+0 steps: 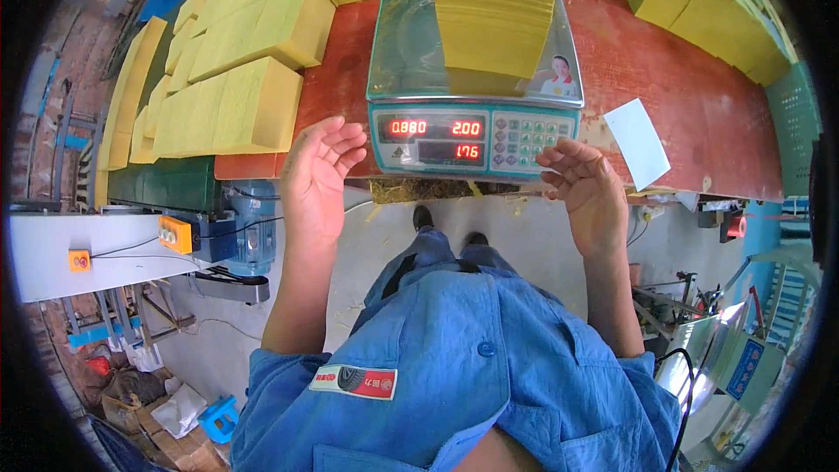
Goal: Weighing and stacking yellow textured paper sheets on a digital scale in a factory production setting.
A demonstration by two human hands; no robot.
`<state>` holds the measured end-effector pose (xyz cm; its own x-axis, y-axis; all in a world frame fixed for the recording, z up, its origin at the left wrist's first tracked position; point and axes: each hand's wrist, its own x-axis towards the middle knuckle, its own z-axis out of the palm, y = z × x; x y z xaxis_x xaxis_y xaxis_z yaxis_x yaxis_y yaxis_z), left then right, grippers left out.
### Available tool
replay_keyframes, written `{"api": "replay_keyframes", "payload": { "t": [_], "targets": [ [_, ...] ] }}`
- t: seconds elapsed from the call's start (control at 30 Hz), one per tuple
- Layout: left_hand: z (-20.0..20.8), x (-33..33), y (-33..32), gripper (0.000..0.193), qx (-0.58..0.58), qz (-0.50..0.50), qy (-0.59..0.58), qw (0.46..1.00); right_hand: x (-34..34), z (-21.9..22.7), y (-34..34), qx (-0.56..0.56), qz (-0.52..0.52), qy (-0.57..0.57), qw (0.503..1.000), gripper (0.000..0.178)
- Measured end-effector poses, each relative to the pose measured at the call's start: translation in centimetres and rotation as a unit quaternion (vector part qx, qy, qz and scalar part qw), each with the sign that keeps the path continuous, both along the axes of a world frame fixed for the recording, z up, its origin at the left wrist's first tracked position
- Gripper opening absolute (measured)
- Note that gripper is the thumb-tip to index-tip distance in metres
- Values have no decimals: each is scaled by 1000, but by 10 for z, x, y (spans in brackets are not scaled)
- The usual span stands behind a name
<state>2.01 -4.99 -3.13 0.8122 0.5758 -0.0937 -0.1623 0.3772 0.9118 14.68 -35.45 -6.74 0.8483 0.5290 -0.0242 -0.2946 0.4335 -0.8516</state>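
Observation:
A tall stack of yellow paper sheets point(494, 17) stands on the metal pan of a teal digital weighing scale point(404, 61), whose red display is lit. My left hand point(322, 170) is raised at the scale's front left corner, palm turned inward, fingers a little curled and nothing in it. Over on the other side, my right hand point(587, 192) hangs by the keypad point(529, 137), fingers loosely bent and also holding nothing. Neither hand touches the stack. To the right of the scale lies a white slip of paper point(637, 144) on the red table point(699, 135).
Rows of yellow paper stacks point(236, 44) fill the table's left side, and more yellow stacks point(699, 4) stand at the far right beside a green perforated crate point(793, 122). An orange button box point(176, 234) sits on a white surface at the left. A blue stool point(218, 419) is on the floor.

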Motion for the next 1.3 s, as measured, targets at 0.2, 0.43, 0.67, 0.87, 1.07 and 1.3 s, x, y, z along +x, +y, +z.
{"api": "replay_keyframes", "payload": {
  "t": [0.2,0.43,0.67,0.87,1.07,1.3],
  "targets": [
    [0,16,18,29,-3,-6,5,1000,7,-7,10,6,-19,24,1000,49],
    [15,63,69,26,52,-79,5,996,1,0,36,18,-48,17,999,48],
    [41,241,147,24,467,-148,23,872,-27,21,87,1,23,6,1000,55],
    [-22,416,174,21,673,-163,-61,718,-44,19,109,-30,-72,76,994,52],
    [-64,491,182,22,773,-178,1,609,-56,11,117,-49,-187,116,974,50],
    [-64,499,196,18,797,-178,-60,573,-47,5,131,-26,-182,114,976,48]
  ]
}}
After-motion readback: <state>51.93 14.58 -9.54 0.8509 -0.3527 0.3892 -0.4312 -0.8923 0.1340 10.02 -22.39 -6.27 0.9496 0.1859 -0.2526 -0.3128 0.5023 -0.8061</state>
